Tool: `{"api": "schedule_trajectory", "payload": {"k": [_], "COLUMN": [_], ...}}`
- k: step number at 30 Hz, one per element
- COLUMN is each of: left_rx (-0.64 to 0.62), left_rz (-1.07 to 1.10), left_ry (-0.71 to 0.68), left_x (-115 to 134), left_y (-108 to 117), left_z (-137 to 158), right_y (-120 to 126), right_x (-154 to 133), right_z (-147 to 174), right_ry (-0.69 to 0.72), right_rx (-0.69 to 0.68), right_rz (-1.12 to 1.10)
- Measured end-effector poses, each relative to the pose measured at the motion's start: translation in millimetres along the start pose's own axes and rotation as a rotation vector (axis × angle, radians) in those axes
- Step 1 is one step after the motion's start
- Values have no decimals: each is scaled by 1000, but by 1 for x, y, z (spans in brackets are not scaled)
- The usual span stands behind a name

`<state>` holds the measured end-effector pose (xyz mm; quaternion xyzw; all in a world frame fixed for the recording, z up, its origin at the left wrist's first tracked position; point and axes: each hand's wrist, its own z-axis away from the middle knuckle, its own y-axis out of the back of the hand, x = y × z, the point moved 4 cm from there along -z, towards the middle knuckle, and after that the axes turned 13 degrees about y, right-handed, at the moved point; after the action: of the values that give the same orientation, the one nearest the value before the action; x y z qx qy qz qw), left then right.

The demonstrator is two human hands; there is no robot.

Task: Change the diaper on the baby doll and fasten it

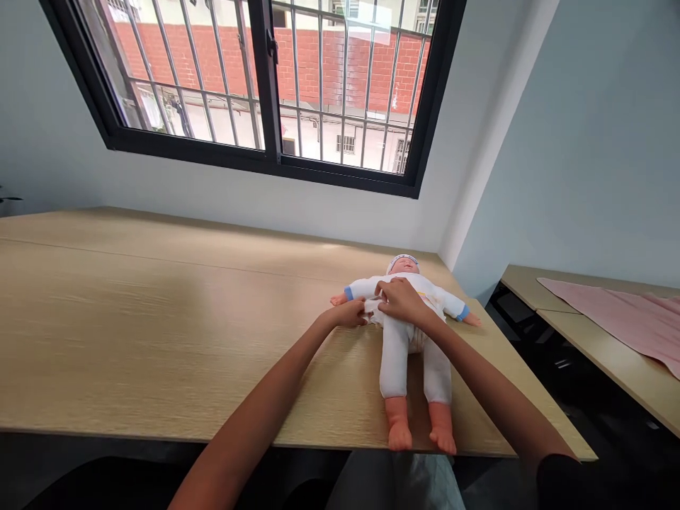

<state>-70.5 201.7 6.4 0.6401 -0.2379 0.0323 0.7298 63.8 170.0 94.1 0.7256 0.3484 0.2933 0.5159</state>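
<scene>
A baby doll [394, 379] in white clothes with blue cuffs lies on its back on the wooden table, arms spread and feet toward me. A white diaper [417, 340] is around its hips. At the doll's hip on the left side of the view, my left hand [350, 313] is closed on the white diaper's edge. My right hand [402, 300] lies over the doll's belly, its fingers bent and pinched close to the left one. What the right fingertips hold, if anything, is hidden.
The wooden table [159, 319] reaches far to the left, and its front edge runs just below the doll's feet. A second table [579, 319] at the right bears a pink cloth [621, 312]. A barred window [270, 85] is in the wall behind.
</scene>
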Motion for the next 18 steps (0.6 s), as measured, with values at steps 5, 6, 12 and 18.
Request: {"api": "schedule_trajectory", "payload": {"k": [5,6,12,18], "left_rx": [-15,-16,-47,-64], "left_rz": [16,12,29,166], "left_ry": [-52,-68,-127,-139], "left_x": [3,4,4,4], "left_y": [2,3,3,7], "left_z": [2,2,4,5], "right_y": [-7,-9,-7,-3], "right_x": [14,16,17,18], "right_z": [1,2,5,8], "right_ry": [-87,-105,-157,-174], "right_rx": [26,45,131,144], "right_rz": [-65,-73,-117,-128]}}
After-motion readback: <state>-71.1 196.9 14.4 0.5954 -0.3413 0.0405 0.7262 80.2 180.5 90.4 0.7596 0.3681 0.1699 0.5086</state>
